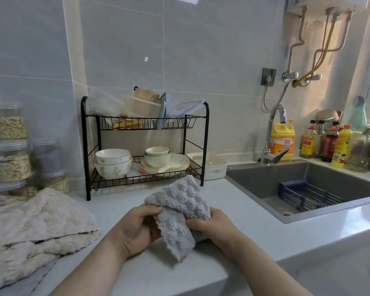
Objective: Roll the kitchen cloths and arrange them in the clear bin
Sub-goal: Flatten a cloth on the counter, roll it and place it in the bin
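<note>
I hold a fluffy grey kitchen cloth (179,212) above the white counter (120,265), in front of the dish rack. My left hand (137,227) pinches its left edge between thumb and fingers. My right hand (209,225) grips its right side. The cloth is bunched, with one corner up and a flap hanging down between my hands. A pile of beige cloths (34,229) lies on the counter at the left, with a grey cloth edge (30,283) under it. A white bin (212,166) stands behind the rack's right leg. No clear bin is visible.
A black two-tier dish rack (143,146) with bowls and plates stands at the back. Clear jars of grain (11,159) are stacked at the left. A grey sink (303,189) with a faucet (273,135) and a blue rack sits at the right, bottles behind it.
</note>
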A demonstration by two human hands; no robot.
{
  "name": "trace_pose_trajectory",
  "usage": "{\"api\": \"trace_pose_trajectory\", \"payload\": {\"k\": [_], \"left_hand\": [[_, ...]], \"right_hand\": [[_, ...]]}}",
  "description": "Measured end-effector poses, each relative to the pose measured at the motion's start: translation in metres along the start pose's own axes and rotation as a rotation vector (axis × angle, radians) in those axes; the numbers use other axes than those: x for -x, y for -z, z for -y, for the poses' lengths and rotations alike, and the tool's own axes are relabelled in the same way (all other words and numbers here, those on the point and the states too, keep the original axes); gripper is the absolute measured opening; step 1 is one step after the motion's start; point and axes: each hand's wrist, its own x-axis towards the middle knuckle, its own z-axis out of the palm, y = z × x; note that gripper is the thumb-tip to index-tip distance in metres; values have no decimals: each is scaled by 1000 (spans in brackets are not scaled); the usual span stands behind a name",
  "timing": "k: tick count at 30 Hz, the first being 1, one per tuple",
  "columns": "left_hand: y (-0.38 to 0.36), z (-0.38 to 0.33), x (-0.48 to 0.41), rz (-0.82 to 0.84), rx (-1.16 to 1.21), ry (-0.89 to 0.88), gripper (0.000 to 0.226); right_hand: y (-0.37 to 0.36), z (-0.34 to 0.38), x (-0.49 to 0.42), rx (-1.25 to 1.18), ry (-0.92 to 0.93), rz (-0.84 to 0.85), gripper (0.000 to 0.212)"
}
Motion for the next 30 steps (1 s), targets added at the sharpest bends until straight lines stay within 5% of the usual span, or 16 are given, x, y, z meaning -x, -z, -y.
{"api": "trace_pose_trajectory", "payload": {"k": [6,11,15,19,21,24,27,30], "left_hand": [[3,-5,-2,44,-129,17,107],[-1,-2,-6,-84,-306,27,73],[5,-2,-11,-190,-185,-21,48],[7,-4,-9,-101,-15,-59,64],[5,-2,-8,-45,0,-38,80],[1,0,-6,-1,-15,15,67],[-4,1,-9,-120,-149,52,40],[-7,2,-12,-272,-265,46,42]], "right_hand": [[13,-3,-1,-26,11,-62,40],[13,-3,-2,-37,20,-66,45],[23,-7,-7,-287,10,-164,75],[17,-6,-6,-167,18,-83,48],[14,-6,-5,-127,31,-81,48],[13,-8,-7,-167,17,-92,56],[16,-7,-8,-275,-24,-169,48],[22,-8,-9,-409,-37,-243,62]]}}
